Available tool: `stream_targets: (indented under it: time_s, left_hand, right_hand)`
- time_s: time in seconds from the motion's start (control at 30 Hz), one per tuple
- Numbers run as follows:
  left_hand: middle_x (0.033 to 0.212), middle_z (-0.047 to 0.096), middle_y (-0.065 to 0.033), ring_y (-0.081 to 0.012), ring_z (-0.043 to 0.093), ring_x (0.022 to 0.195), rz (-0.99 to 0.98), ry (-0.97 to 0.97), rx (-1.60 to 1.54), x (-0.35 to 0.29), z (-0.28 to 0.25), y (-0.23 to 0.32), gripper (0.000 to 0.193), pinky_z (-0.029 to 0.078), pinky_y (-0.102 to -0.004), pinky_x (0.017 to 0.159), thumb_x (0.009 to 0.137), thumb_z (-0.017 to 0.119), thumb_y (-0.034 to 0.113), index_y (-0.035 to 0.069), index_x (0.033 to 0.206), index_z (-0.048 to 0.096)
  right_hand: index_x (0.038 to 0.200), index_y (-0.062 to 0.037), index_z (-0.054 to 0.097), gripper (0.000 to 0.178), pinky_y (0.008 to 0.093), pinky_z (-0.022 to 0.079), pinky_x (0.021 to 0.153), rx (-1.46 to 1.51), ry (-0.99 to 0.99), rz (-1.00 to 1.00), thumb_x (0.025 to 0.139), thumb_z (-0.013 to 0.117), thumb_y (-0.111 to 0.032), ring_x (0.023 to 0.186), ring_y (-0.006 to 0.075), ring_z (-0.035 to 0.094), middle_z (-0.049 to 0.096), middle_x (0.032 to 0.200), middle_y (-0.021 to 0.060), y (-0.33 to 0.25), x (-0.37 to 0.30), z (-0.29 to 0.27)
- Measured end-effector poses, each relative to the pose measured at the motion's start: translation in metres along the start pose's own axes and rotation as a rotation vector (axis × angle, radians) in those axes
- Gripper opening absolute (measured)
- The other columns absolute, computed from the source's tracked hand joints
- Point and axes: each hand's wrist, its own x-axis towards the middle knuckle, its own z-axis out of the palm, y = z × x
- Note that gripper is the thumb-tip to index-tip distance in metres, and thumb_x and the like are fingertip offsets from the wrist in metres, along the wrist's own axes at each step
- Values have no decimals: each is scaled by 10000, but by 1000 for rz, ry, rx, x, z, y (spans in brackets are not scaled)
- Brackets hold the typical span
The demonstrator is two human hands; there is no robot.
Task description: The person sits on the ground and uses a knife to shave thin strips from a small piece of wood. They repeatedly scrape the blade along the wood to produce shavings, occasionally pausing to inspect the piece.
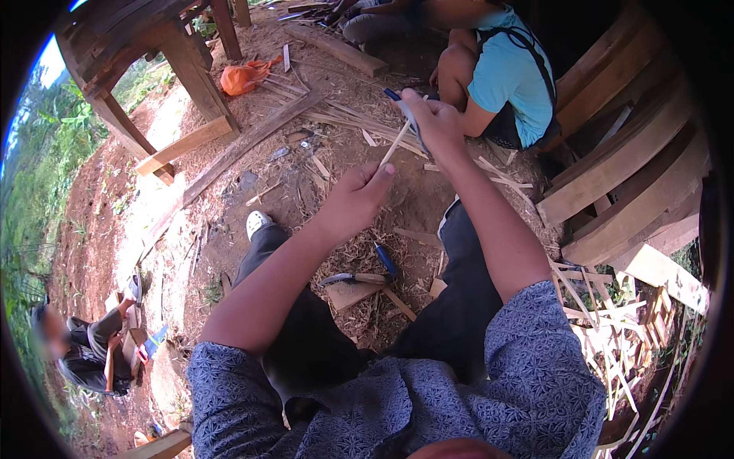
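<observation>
My left hand (355, 200) is closed around the lower end of a thin, pale wooden stick (395, 143). The stick slants up toward my right hand (437, 126), which is closed at its upper end. Pinched in the right hand is a flat grey piece with a dark blue end (391, 94); the fingers hide most of it, so its kind is unclear. On the ground between my legs lie a blue-handled tool (385, 260) and a knife (354, 278), the knife resting on a small wood block (350, 295).
A person in a light blue shirt (505, 84) sits at the far right. Another person (95, 348) sits at the left. Long planks (252, 145), wood strips and an orange bag (243, 78) lie ahead. Stacked boards (627, 168) and a heap of offcuts (612, 336) are on the right.
</observation>
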Motion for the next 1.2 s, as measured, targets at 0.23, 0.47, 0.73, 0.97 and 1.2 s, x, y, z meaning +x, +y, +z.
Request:
stream_targets:
  time_s: [0.23, 0.47, 0.73, 0.97, 1.2]
  left_hand:
    - [648, 412, 83, -29, 373, 540, 122, 62, 147, 12, -4, -8, 278, 322, -233, 484, 1080, 501, 349, 105, 965, 569]
    - [659, 483, 31, -64, 481, 616, 271, 144, 242, 3, -21, -9, 389, 409, -302, 559, 1073, 494, 361, 25, 930, 628]
    - [842, 691, -235, -390, 695, 840, 303, 173, 422, 1, -17, -13, 397, 521, -474, 782, 982, 522, 323, -36, 937, 684]
    - [843, 693, -243, -408, 697, 850, 312, 195, 406, 10, -18, -12, 423, 525, -482, 780, 977, 538, 339, -52, 918, 687]
    - [805, 686, -246, -425, 692, 819, 342, 243, 506, 7, -16, -15, 416, 531, -495, 753, 967, 550, 338, -44, 887, 693]
  right_hand:
    - [537, -37, 586, 649, 318, 411, 547, -118, 21, 48, 851, 727, -586, 515, 118, 485, 512, 512, 5, -23, 12, -4]
    - [629, -37, 630, 526, 266, 412, 581, -185, -79, 17, 888, 741, -482, 575, 82, 495, 543, 629, -19, -23, 5, 20]
    - [1061, 25, 733, 452, 255, 472, 660, -177, -202, 129, 952, 709, -413, 753, 102, 602, 623, 802, 12, 29, 11, 2]
    - [1133, 5, 714, 560, 239, 398, 597, -214, -182, 283, 950, 654, -521, 667, 85, 515, 616, 865, 21, 52, 26, 3]
    - [1232, 34, 666, 573, 256, 484, 751, -57, -82, 370, 943, 689, -461, 852, 106, 609, 654, 991, 59, 31, 11, 8]
